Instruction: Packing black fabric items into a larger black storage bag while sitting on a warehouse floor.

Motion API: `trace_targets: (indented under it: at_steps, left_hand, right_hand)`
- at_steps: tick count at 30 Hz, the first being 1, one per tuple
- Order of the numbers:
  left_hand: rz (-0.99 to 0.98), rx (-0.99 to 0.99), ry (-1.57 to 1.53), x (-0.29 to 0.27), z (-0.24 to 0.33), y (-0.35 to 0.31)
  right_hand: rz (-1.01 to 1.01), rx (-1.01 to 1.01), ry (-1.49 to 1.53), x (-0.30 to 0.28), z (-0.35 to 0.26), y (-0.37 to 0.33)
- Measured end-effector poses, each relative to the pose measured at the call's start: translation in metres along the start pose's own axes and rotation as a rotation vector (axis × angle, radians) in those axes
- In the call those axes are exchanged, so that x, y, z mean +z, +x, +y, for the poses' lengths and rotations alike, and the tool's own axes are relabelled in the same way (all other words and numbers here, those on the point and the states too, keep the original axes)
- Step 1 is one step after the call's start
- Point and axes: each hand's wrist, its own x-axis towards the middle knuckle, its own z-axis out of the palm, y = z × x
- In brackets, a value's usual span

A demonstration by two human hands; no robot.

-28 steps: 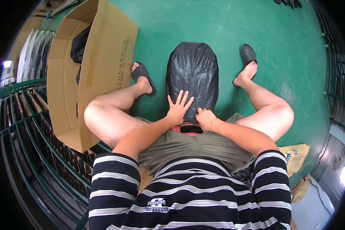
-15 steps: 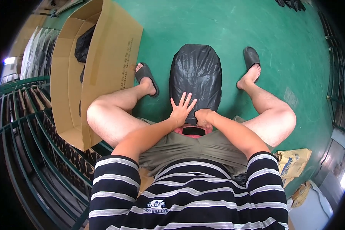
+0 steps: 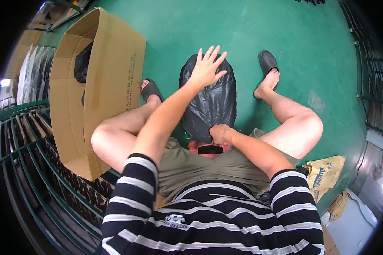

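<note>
Left hand [image 3: 206, 74] moved outward
It spread, empty, over the oblong black plastic bundle [image 3: 212, 104]; only the right hand [image 3: 220, 134] grasped its near end.

You get bright, even light, with pale sheen on the bag [image 3: 210, 106] and soft shadow on the floor [image 3: 285, 29] just right of it. Glare whites out patches far left and right of it; the rack [image 3: 23, 148] to its left bends near the black rim.
</note>
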Motion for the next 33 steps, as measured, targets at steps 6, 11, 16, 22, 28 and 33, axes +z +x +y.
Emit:
trace_targets:
  at_steps: [6,11,16,22,28,33]
  left_hand:
    - [-0.124,0.081,-0.168,0.041,0.057,-0.063]
    - [-0.221,0.151,-0.189,0.037,0.073,-0.125]
    - [-0.343,0.187,-0.131,0.019,0.084,-0.142]
    - [-0.368,0.114,-0.204,0.006,0.102,-0.170]
    - [-0.310,0.426,-0.342,0.018,0.107,-0.187]
    - [-0.180,0.151,-0.596,0.018,0.069,-0.164]
  right_hand:
    - [0.171,-0.039,-0.016,0.022,0.006,0.013]
    - [0.130,-0.080,-0.089,0.034,0.013,0.029]
    - [-0.410,0.039,-0.219,0.036,0.006,0.042]
    - [1.291,-0.029,0.245,-0.102,0.035,0.029]
    - [1.208,0.345,-0.030,-0.049,0.066,0.053]
    - [1.233,0.329,-0.018,-0.045,0.064,0.054]
